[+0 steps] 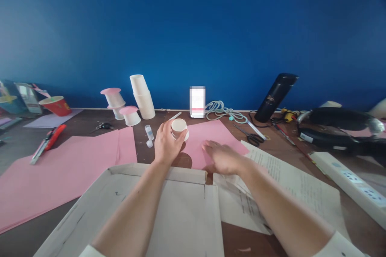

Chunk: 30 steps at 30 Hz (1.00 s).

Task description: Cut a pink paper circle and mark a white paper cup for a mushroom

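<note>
Gripping a round, white paper cup [179,125] between thumb and curved fingers of the left hand [165,142], at the left edge of a smooth pink sheet [215,132]. Resting the right hand [221,158] on the same sheet with fingers extended close together. Set farther back, near a matte blue wall [193,28]: stacked tapered cups [143,98], a coiled pale cord [221,108] and a black cylindrical flask [273,100].

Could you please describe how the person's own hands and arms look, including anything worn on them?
The left hand and right hand wear no gloves. The forearms are bare, without a visible watch; pale, whitish sleeves show at the picture's bottom edge.
</note>
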Tool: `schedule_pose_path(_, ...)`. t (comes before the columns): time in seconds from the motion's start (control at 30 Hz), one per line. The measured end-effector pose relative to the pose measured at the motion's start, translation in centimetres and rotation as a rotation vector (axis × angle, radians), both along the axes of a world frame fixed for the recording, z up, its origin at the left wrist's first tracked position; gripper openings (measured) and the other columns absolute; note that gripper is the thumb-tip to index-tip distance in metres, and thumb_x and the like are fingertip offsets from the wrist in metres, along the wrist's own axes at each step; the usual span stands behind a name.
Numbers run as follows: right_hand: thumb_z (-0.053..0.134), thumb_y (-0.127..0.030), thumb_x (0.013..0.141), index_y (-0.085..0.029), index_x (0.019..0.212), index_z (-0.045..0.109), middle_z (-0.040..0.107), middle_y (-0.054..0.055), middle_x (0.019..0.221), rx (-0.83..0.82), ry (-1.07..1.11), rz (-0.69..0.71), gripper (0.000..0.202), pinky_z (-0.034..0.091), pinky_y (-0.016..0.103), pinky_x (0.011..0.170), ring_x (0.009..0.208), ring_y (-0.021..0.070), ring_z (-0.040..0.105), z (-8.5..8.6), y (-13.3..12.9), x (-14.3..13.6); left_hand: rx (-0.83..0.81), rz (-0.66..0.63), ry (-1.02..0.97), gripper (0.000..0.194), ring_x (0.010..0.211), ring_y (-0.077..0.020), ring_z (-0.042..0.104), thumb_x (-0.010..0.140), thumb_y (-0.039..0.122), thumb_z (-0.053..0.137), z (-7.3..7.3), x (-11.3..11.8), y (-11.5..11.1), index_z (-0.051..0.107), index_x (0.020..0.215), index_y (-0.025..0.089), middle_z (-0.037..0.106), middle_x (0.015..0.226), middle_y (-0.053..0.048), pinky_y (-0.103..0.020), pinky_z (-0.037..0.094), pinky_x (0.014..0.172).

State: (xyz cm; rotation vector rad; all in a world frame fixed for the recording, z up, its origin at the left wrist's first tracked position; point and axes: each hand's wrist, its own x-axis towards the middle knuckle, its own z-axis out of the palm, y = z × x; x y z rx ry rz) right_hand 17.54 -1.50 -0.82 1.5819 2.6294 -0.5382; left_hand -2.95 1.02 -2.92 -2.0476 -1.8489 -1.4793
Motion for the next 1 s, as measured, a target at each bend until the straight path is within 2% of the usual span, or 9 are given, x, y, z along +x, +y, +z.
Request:
schedule_pose_path(0.17, 0.057, -0.057, 0.077, -0.017, 0.138, 0.039, 0.028, 0.017, 0.15, 0.008, 0.036, -0.023, 0.075, 0.022, 0.051, 0.107, 0.139, 0.0329, 0.021, -0.5, 0.1, -0.6, 0.02, -0.019, -0.024, 0.049, 0.107, -0.0262, 0.055, 0.078, 0.047, 0.059, 0.3, 0.1, -0.2, 0.05, 0.119, 0.021, 0.058, 0.114, -0.01, -0.041, 0.047, 0.088)
schedule_pose_path(0.43, 0.049, -0.059, 0.082, -0.013, 0.134, 0.043, 0.035, 0.017, 0.147, 0.152, 0.081, -0.115, 0.07, 0.022, 0.051, 0.106, 0.136, 0.0316, 0.026, -2.1, 1.0, -2.8, 0.022, 0.028, -0.044, 0.05, 0.107, -0.0261, 0.055, 0.078, 0.048, 0.058, 0.5, 0.0, -0.3, 0.05, 0.12, 0.022, 0.057, 0.117, -0.011, -0.038, 0.048, 0.085)
schedule_pose_path(0.57, 0.041, -0.056, 0.088, -0.016, 0.133, 0.047, 0.047, 0.013, 0.14, 0.162, 0.258, -0.218, 0.06, 0.032, 0.039, 0.104, 0.128, 0.026, 0.042, -1.8, 1.8, -2.1, 0.01, 0.047, -0.074, 0.052, 0.105, -0.0253, 0.056, 0.078, 0.049, 0.057, 0.8, -0.2, -0.4, 0.049, 0.123, 0.023, 0.056, 0.121, -0.011, -0.037, 0.049, 0.082)
schedule_pose_path(0.67, 0.038, -0.048, 0.092, -0.02, 0.124, 0.055, 0.058, 0.008, 0.128, 0.259, 0.396, -0.315, 0.046, 0.041, 0.034, 0.096, 0.116, 0.0226, 0.053, -1.5, 2.2, -1.1, -0.003, 0.029, -0.083, 0.055, 0.105, -0.026, 0.056, 0.078, 0.051, 0.057, 0.8, -0.2, -0.4, 0.05, 0.125, 0.022, 0.055, 0.121, -0.011, -0.038, 0.05, 0.082)
schedule_pose_path(0.8, 0.045, -0.037, 0.09, -0.022, 0.111, 0.064, 0.065, 0.006, 0.114, 0.315, 0.426, -0.314, 0.032, 0.045, 0.034, 0.088, 0.105, 0.0226, 0.059, -2.0, 2.3, -0.7, -0.1, -0.023, -0.103, 0.061, 0.1, -0.0254, 0.06, 0.077, 0.051, 0.059, 0.7, -0.2, -0.2, 0.048, 0.129, 0.022, 0.055, 0.124, -0.013, -0.04, 0.05, 0.083)
schedule_pose_path(0.9, 0.047, -0.033, 0.088, -0.022, 0.108, 0.065, 0.067, 0.006, 0.109, 0.333, 0.512, -0.308, 0.029, 0.048, 0.032, 0.082, 0.097, 0.0201, 0.062, -2.5, 2.3, -0.8, -0.18, -0.091, -0.157, 0.065, 0.101, -0.0243, 0.06, 0.076, 0.051, 0.061, 0.6, -0.1, -0.2, 0.045, 0.131, 0.022, 0.055, 0.127, -0.012, -0.039, 0.049, 0.084)
schedule_pose_path(1.0, 0.051, -0.03, 0.086, -0.02, 0.111, 0.063, 0.068, 0.007, 0.109, 0.319, 0.654, -0.297, 0.03, 0.05, 0.029, 0.079, 0.09, 0.0171, 0.064, -2.8, 2.4, -1.1, -0.219, -0.189, -0.182, 0.056, 0.104, -0.0234, 0.059, 0.076, 0.051, 0.061, 0.8, 0.1, -0.3, 0.051, 0.123, 0.023, 0.058, 0.124, -0.008, -0.038, 0.048, 0.087)
